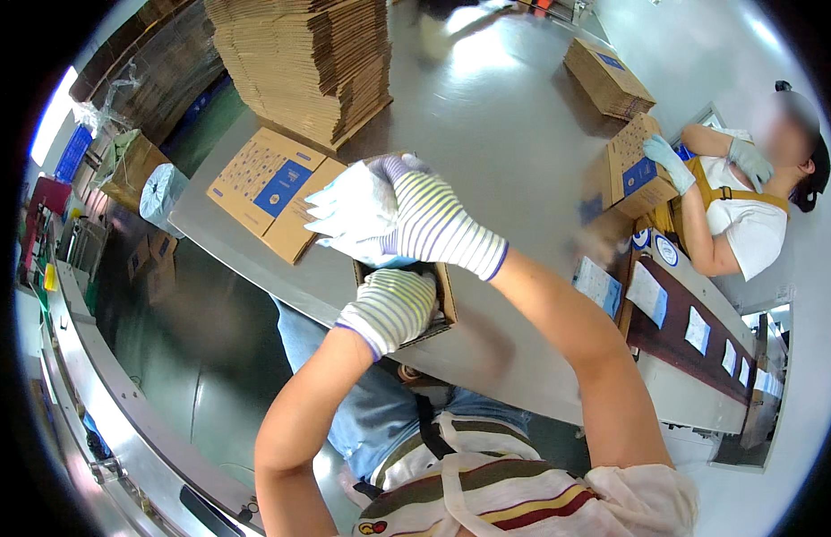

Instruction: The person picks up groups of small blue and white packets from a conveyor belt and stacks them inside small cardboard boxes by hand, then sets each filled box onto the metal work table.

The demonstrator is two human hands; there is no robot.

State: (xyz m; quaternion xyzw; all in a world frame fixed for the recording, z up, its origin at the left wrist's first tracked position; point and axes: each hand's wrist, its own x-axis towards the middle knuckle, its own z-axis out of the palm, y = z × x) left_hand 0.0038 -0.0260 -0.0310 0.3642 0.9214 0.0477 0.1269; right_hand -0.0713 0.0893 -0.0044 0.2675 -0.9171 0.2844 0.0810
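Note:
My right hand [444,219], in a white glove with purple and yellow-green stripes, grips a bunch of white plastic packets [355,208] above an open cardboard box [447,300]. The packets' corners fan out to the left, and a bit of light blue shows beneath them. My left hand [393,309], in the same kind of striped glove, reaches into the near part of the box. Its fingers are down inside and hidden, as is most of the box's inside. Just left of the packets lies a flat folded carton [254,224] with a blue label panel.
A tall stack of flattened cartons [299,63] stands at the table's far left, and a smaller carton stack [610,79] at the far right. Across the grey table [514,179], a gloved co-worker handles a carton [635,166]. White-blue packets lie along a dark conveyor belt [675,345] at right.

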